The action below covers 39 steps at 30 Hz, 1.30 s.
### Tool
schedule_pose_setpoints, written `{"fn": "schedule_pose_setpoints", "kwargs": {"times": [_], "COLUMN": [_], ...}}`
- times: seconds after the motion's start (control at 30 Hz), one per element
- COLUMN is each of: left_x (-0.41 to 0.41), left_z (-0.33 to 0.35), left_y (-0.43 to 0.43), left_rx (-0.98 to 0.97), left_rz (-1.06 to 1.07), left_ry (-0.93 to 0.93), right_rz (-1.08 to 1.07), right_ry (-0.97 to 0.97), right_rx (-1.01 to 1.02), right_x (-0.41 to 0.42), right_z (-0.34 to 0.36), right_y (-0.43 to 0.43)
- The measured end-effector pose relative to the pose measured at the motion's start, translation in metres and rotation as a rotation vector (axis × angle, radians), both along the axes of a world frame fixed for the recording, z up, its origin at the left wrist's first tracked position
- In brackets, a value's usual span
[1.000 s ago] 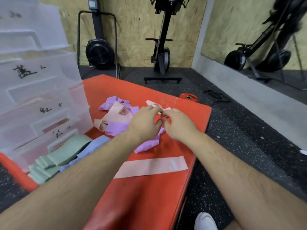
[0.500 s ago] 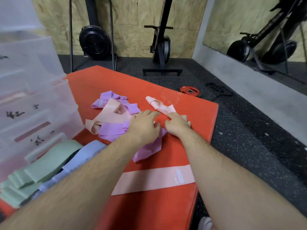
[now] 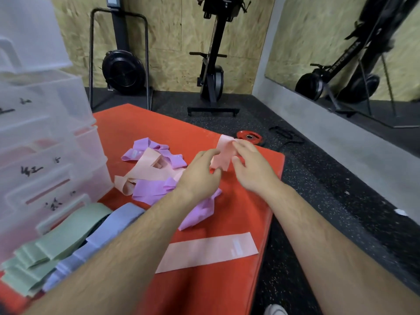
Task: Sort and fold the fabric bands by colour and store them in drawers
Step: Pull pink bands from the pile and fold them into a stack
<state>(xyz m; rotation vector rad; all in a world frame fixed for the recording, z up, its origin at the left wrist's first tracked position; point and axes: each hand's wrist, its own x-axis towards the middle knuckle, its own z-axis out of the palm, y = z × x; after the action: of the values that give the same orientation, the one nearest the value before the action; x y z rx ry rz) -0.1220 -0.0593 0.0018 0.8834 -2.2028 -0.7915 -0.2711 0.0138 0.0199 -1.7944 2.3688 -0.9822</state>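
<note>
A pink band point(image 3: 221, 154) is lifted above the red mat point(image 3: 218, 287), held between both hands. My left hand point(image 3: 200, 176) pinches its lower left edge and my right hand point(image 3: 250, 164) pinches its upper right side. A flat pink band point(image 3: 206, 252) lies smoothed out on the mat nearer to me. A tangled pile of purple bands point(image 3: 154, 189) and peach bands point(image 3: 145, 169) sits left of my hands. Folded green bands point(image 3: 56, 242) and blue bands point(image 3: 106, 233) lie at the lower left. The clear drawer unit point(image 3: 41, 155) stands at the left.
A red weight plate point(image 3: 250, 137) lies on the black rubber floor just beyond the mat's far corner. Rowing machines point(image 3: 213, 64) stand against the wooden wall. A mirror point(image 3: 352, 53) fills the right wall. The toe of a white shoe point(image 3: 275, 310) shows below the mat's edge.
Both hands were down on the mat at the pile; now they have lifted a pink band off it and hold it up between them.
</note>
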Motion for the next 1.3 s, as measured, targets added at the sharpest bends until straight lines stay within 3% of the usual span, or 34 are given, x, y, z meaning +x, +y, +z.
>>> {"fn": "schedule_pose_setpoints", "kwargs": {"times": [0.17, 0.33, 0.6, 0.77, 0.87, 1.0, 1.07, 1.3], "left_x": [-0.011, -0.004, 0.05, 0.081, 0.096, 0.113, 0.119, 0.13], "left_z": [0.038, 0.067, 0.078, 0.077, 0.078, 0.077, 0.075, 0.068], "left_y": [0.032, 0.068, 0.074, 0.057, 0.055, 0.053, 0.052, 0.05], "left_rx": [0.168, 0.64, 0.706, 0.61, 0.596, 0.576, 0.582, 0.569], "left_rz": [-0.144, -0.113, -0.009, 0.097, 0.029, -0.077, -0.076, 0.009], "left_ry": [0.447, 0.693, 0.768, 0.686, 0.688, 0.655, 0.643, 0.619], "right_rz": [0.063, 0.187, 0.442, 0.371, 0.302, 0.429, 0.461, 0.543], "right_ry": [0.009, 0.069, 0.161, -0.11, -0.403, -0.722, -0.794, -0.935], "right_rx": [-0.157, -0.225, -0.436, -0.652, -0.571, -0.13, -0.015, -0.018], "right_x": [0.017, 0.038, 0.072, 0.088, 0.092, 0.095, 0.098, 0.114], "right_z": [0.041, 0.053, 0.052, 0.06, 0.063, 0.067, 0.065, 0.055], "right_y": [0.046, 0.091, 0.085, 0.071, 0.055, 0.039, 0.033, 0.025]}}
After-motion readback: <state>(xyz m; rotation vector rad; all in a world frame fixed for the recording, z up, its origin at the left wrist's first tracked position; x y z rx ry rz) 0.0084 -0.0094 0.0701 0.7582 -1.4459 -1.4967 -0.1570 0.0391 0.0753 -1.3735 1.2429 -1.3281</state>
